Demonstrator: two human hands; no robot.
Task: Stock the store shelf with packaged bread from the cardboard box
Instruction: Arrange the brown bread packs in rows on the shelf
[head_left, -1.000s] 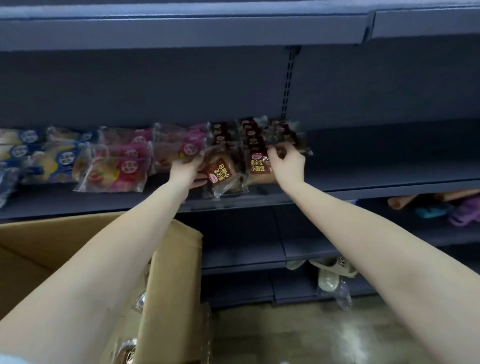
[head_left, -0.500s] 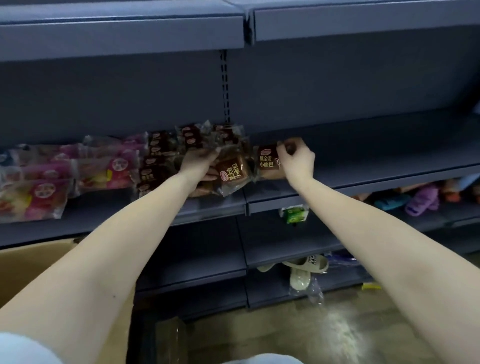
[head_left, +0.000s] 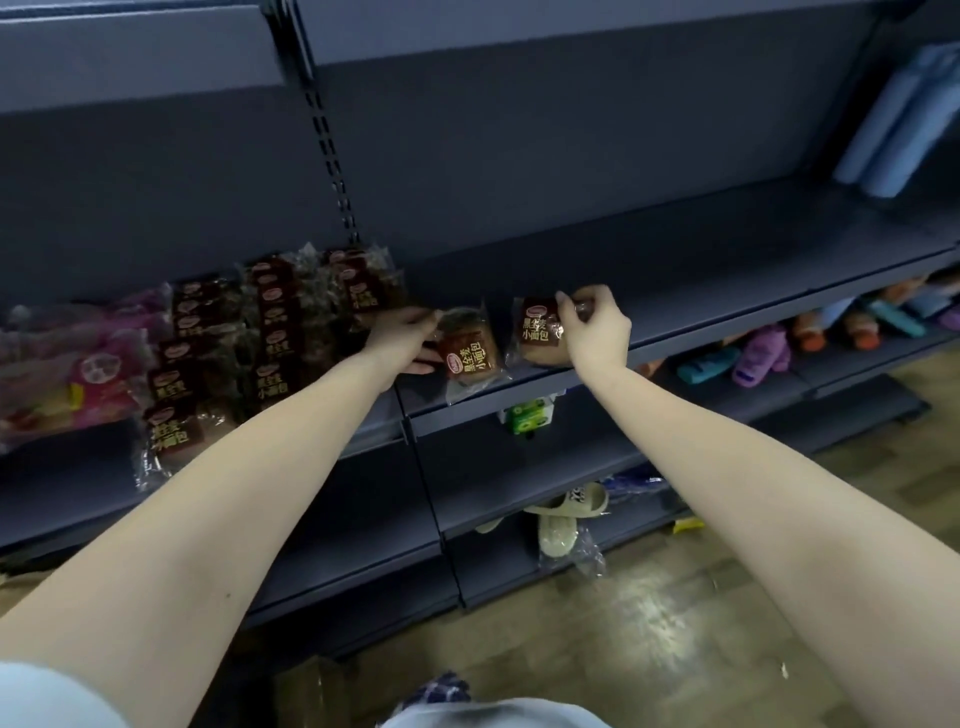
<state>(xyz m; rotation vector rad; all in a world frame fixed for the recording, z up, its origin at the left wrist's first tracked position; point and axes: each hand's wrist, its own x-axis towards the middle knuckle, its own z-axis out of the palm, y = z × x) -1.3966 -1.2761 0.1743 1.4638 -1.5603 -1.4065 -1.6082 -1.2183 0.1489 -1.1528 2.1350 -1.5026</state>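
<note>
Dark grey shelf (head_left: 727, 270); brown bread packets (head_left: 535, 330), gold lettering; pink packets (head_left: 98, 364); purple slipper (head_left: 761, 353).

A shop: dark gondola shelves (head_left: 675, 280) carry rows of packaged bread (head_left: 270, 332) and slippers (head_left: 761, 353).

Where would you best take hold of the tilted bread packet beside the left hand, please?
Probably by the flat seal at its near end, from the front: the tilted bread packet lies flat on the shelf, that seal faces the open edge, and the left hand holds its far corner.
</note>
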